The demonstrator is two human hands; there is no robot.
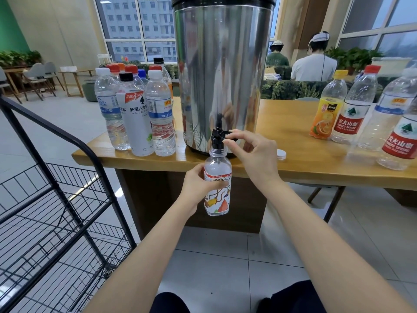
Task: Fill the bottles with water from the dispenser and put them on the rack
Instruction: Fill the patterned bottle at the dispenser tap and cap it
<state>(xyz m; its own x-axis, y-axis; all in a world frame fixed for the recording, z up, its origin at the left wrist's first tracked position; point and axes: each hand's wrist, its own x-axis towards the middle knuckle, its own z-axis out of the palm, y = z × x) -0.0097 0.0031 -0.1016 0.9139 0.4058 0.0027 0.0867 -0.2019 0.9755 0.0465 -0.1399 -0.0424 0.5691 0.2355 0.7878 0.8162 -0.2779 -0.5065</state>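
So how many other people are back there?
2: person in green just right of the dispenser, person in white further right. Others may be hidden.

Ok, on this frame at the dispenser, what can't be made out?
Head view, the only one:
- Water level in the held bottle: its printed label covers most of the body.
- Any stream from the tap: the spout sits in the bottle's neck.
- Dispenser lid: cut off by the top edge.
- Rack: cut off at the left and bottom edges.
- Left hand fingertips: behind the bottle.
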